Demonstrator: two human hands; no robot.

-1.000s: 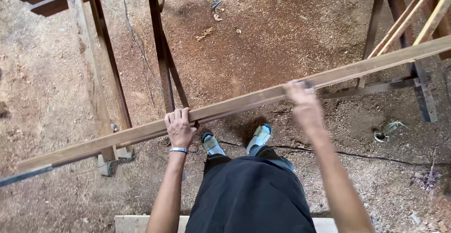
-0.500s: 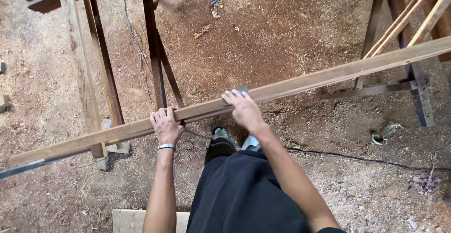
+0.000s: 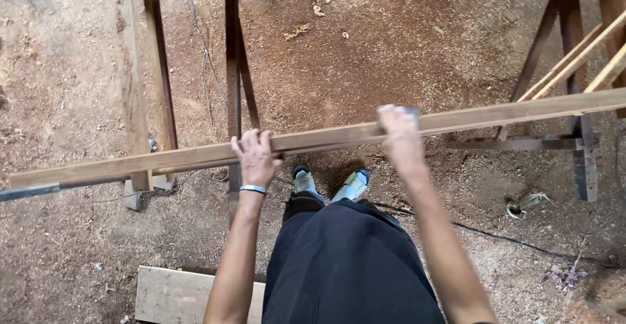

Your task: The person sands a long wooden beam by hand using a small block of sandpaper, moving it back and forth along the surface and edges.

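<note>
A long wooden plank (image 3: 163, 161) runs across the view at waist height, rising slightly to the right. My left hand (image 3: 255, 157), with a light band on its wrist, grips the plank's near edge left of the middle. My right hand (image 3: 399, 131) lies on top of the plank further right. It presses a small grey sanding pad (image 3: 411, 110) flat against the wood, and my fingers mostly cover the pad. The plank's far left end looks dark grey.
Upright wooden frame legs (image 3: 231, 50) stand behind the plank on the sawdust-covered ground. Slanted slats (image 3: 574, 63) and a dark trestle are at the right. A pale board (image 3: 169, 294) lies at my lower left. A black cable (image 3: 495, 236) crosses the ground to the right of my feet.
My right hand slid the pad left along the plank toward my left hand, then back to the right. My left hand kept its grip.
</note>
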